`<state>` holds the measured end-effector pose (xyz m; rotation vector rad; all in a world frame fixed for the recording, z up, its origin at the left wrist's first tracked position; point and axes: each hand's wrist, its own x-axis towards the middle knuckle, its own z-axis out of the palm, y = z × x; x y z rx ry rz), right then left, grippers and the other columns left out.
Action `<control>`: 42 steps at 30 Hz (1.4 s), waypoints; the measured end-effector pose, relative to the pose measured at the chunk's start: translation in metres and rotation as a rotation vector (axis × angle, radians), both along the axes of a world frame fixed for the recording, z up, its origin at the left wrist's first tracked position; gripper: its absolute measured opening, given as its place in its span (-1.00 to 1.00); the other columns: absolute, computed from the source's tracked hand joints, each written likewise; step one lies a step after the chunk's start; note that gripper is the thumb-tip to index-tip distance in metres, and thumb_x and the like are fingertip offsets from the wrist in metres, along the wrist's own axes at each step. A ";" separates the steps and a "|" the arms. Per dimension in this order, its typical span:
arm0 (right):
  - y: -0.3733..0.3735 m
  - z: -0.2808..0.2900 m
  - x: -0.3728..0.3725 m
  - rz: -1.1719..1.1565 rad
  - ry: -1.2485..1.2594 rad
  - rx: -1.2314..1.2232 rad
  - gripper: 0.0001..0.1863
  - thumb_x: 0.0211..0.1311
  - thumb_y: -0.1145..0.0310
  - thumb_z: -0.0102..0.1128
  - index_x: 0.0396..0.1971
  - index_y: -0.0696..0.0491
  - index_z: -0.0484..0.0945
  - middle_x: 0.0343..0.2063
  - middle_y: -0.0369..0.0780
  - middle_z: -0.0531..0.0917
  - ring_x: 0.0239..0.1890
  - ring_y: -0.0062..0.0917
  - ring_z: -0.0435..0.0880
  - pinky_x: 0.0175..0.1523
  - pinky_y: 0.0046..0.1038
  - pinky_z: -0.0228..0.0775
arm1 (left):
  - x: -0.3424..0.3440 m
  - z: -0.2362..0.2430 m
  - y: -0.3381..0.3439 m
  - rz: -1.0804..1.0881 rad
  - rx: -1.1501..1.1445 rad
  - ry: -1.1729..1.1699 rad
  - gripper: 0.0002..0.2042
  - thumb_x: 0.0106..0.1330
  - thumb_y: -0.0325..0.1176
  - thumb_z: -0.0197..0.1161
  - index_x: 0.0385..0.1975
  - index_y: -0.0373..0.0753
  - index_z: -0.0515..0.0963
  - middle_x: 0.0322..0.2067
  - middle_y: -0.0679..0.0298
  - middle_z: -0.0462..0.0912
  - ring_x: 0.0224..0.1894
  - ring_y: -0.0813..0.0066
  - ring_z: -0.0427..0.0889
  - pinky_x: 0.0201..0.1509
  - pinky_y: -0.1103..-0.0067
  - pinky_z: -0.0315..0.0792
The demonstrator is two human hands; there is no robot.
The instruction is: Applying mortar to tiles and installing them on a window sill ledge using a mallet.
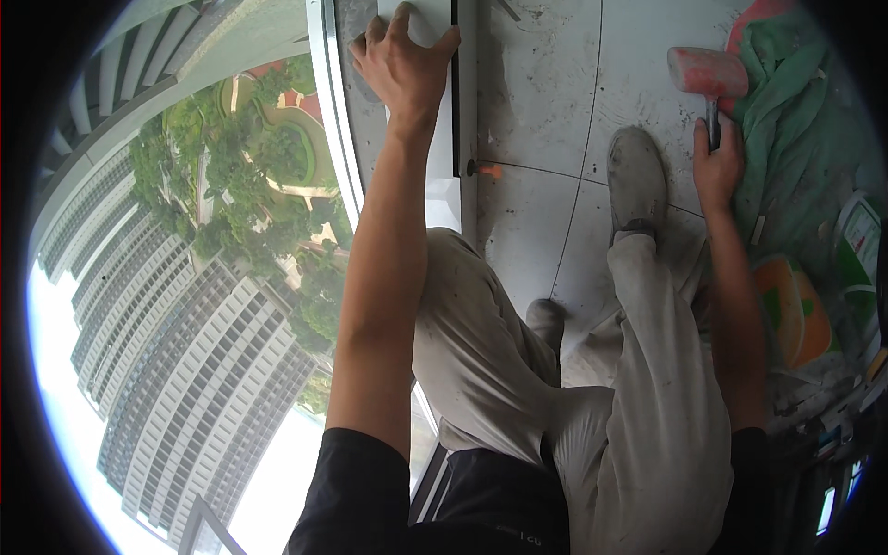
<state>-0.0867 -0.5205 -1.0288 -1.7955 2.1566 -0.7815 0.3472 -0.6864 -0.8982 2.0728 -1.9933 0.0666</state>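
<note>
My left hand (404, 72) reaches forward to the window ledge. Its fingers are spread over a pale slab (442, 120) that runs along the ledge, and nothing is gripped in them. Off to the right, my right hand (718, 166) is wrapped round the dark handle of a rubber mallet (708, 72). The mallet's worn, reddish head stays above the floor or rests on it; I cannot tell which. A green cloth (786, 111) lies close beside the mallet and that hand. Low on the slab's inner side a small orange piece (488, 170) sticks out.
Left of the ledge is a window frame (335, 120), with trees and tall buildings far below. My shoe (638, 176) stands on dusty floor tiles (536, 102). An orange-and-white package (791, 314) and a white-and-green container (860, 245) are at the right.
</note>
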 end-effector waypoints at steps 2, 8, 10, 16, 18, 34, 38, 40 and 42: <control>0.000 0.000 0.000 -0.008 -0.006 0.032 -0.62 0.55 0.12 0.45 0.13 0.08 0.72 -0.06 0.01 0.79 0.00 0.06 0.77 0.08 -0.03 0.61 | -0.011 0.016 0.007 0.090 0.129 -0.006 -0.32 0.18 -0.08 0.73 0.33 -0.15 0.76 0.30 -0.12 0.75 0.37 -0.26 0.64 0.53 0.06 0.48; -0.001 -0.001 0.013 -0.056 0.000 0.089 -0.57 0.55 0.02 0.45 0.13 0.06 0.75 -0.09 -0.01 0.84 -0.04 0.01 0.83 0.05 -0.08 0.64 | 0.002 0.016 0.004 0.069 0.039 -0.038 -0.34 0.15 -0.09 0.75 0.25 -0.25 0.79 0.23 -0.14 0.79 0.31 -0.24 0.67 0.49 0.06 0.50; 0.002 -0.004 -0.001 -0.068 0.038 0.114 -0.54 0.54 -0.01 0.46 0.13 0.07 0.75 -0.09 -0.01 0.84 -0.04 0.01 0.84 0.05 -0.08 0.64 | -0.005 0.016 0.008 0.072 0.113 0.046 -0.35 0.15 -0.09 0.75 0.24 -0.25 0.79 0.21 -0.15 0.80 0.33 -0.25 0.66 0.52 0.07 0.48; -0.002 -0.008 -0.007 -0.040 0.028 0.070 -0.53 0.56 -0.02 0.43 0.12 0.10 0.74 -0.11 0.01 0.83 -0.05 0.03 0.82 0.08 -0.07 0.62 | -0.010 0.013 0.004 0.081 0.063 0.031 -0.35 0.17 -0.09 0.74 0.25 -0.27 0.78 0.19 -0.11 0.80 0.31 -0.22 0.66 0.52 0.08 0.47; -0.009 0.002 0.009 -0.045 -0.003 0.114 -0.53 0.57 -0.01 0.42 0.13 0.12 0.74 -0.10 0.02 0.83 -0.05 0.04 0.81 0.08 -0.06 0.61 | -0.002 0.023 0.007 0.111 0.081 0.041 -0.35 0.17 -0.09 0.74 0.24 -0.28 0.78 0.18 -0.09 0.80 0.30 -0.20 0.67 0.50 0.08 0.48; -0.005 0.009 0.016 -0.017 -0.007 0.195 -0.48 0.64 0.14 0.38 0.26 0.30 0.61 0.07 0.21 0.75 0.12 0.14 0.75 0.25 0.00 0.56 | -0.018 -0.037 0.015 0.320 -0.040 0.100 -0.34 0.36 -0.09 0.56 0.46 -0.12 0.64 0.62 -0.24 0.36 0.70 -0.18 0.29 0.80 -0.13 -0.04; -0.007 0.001 0.011 0.023 -0.049 0.201 -0.47 0.65 0.14 0.37 0.27 0.31 0.60 0.08 0.24 0.74 0.11 0.15 0.76 0.24 0.01 0.57 | -0.021 -0.050 0.019 0.317 -0.152 0.250 -0.36 0.56 -0.05 0.38 0.58 -0.11 0.50 0.69 -0.21 0.25 0.78 -0.15 0.13 0.88 -0.06 -0.20; -0.012 0.001 -0.016 0.050 0.036 0.089 -0.47 0.64 0.14 0.38 0.28 0.30 0.59 0.08 0.24 0.74 0.09 0.14 0.77 0.21 0.00 0.59 | -0.041 -0.055 0.008 0.288 -0.172 0.330 -0.36 0.59 -0.05 0.34 0.61 -0.11 0.46 0.71 -0.19 0.22 0.79 -0.13 0.10 0.89 0.00 -0.17; -0.005 -0.003 0.000 0.074 0.014 0.111 -0.47 0.64 0.14 0.38 0.29 0.30 0.58 0.07 0.24 0.74 0.07 0.14 0.77 0.20 -0.01 0.59 | -0.028 -0.063 0.017 0.245 -0.152 0.303 -0.37 0.65 -0.04 0.25 0.64 -0.10 0.42 0.73 -0.14 0.19 0.81 -0.07 0.07 0.90 0.12 -0.15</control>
